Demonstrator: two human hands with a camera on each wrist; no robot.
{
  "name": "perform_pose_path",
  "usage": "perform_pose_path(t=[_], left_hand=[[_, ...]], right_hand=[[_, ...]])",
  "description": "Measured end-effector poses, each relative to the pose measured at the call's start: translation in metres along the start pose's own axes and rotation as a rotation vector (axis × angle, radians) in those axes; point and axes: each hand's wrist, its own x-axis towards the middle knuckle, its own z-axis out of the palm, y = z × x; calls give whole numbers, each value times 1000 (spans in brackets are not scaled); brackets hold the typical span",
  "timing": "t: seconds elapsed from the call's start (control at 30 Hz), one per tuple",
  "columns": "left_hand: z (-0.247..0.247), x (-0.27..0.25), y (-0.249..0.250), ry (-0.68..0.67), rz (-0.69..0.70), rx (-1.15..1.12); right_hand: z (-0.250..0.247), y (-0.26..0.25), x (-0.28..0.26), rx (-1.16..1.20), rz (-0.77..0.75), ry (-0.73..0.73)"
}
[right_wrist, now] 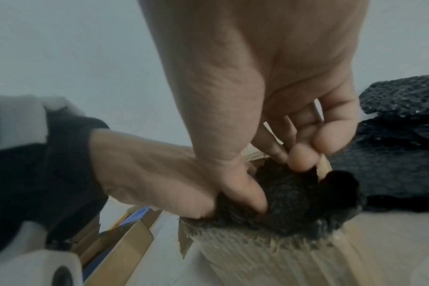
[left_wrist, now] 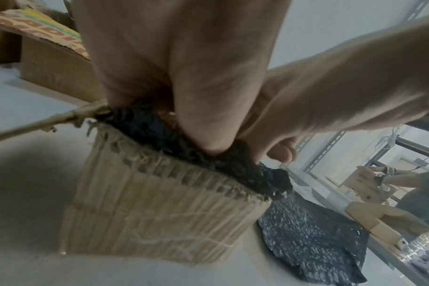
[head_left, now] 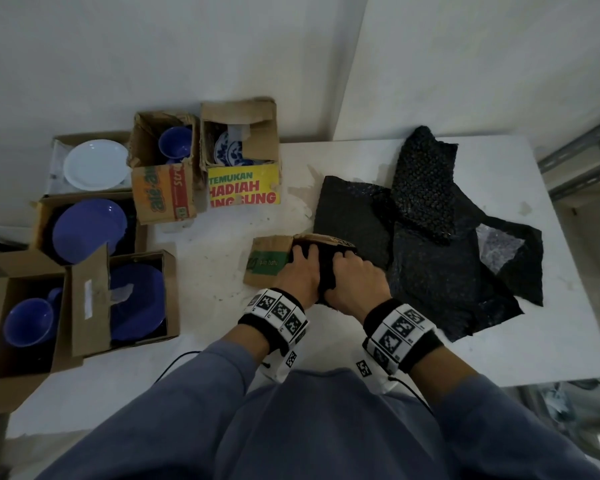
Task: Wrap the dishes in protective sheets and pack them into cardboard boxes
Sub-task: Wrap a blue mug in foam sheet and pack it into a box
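On the white table [head_left: 222,244] stands a small torn cardboard box [head_left: 267,259] [left_wrist: 159,212] [right_wrist: 257,251]. A dish bundled in black bubble wrap [head_left: 328,271] [left_wrist: 159,131] [right_wrist: 289,193] sits in its open top, with the dish itself hidden by the wrap. My left hand [head_left: 303,256] [left_wrist: 203,116] grips the bundle's left side, fingers curled over it. My right hand [head_left: 347,261] [right_wrist: 269,154] holds the right side, the thumb dug into the wrap and the fingers [right_wrist: 304,152] on the far edge. Both hands touch each other above the box.
Loose black bubble wrap sheets [head_left: 430,237] [left_wrist: 318,241] lie just right of the box. Several open boxes at the left hold a white plate [head_left: 96,164], blue plates [head_left: 89,230], blue mugs [head_left: 28,323] and a patterned plate [head_left: 232,150]. Metal shelving [head_left: 575,161] stands beyond the table's right edge.
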Motion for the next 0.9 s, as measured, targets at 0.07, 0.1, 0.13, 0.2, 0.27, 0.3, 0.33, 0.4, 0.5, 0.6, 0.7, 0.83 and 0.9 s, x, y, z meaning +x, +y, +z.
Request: perform_pose_path(t=[0.07, 0.1, 0.13, 0.2, 0.27, 0.3, 0.33, 0.4, 0.5, 0.6, 0.7, 0.83, 0.9], left_hand=[[1, 1, 0, -10, 10, 3], [1, 1, 0, -15, 11, 5], [1, 1, 0, -22, 11, 4], [0, 1, 0, -43, 5, -10], [-1, 2, 0, -70, 4, -22], [-1, 3, 0, -79, 3, -25], [-1, 4, 0, -85, 1, -29], [-1, 6, 0, -91, -9, -38], [-1, 6, 1, -86, -5, -41], [0, 5, -1, -82, 6, -54], [1, 3, -3, -78, 9, -72], [-1, 2, -5, -69, 15, -84], [-1, 1, -5, -51, 30, -73]], right_hand=[[2, 1, -1, -18, 20, 4], [4, 1, -1, -21, 27, -2], [7, 1, 1, -16, 30, -11], [12, 1, 5, 5, 39, -24], [13, 1, 10, 45, 53, -50], [11, 1, 12, 66, 60, -64], [10, 1, 13, 82, 68, -74], [7, 1, 15, 99, 81, -78], [9, -1, 15, 78, 81, -71], [13, -1, 11, -4, 72, -87], [16, 3, 6, -26, 57, -83], [8, -1, -5, -118, 11, 36], [5, -3, -7, -126, -10, 85]])
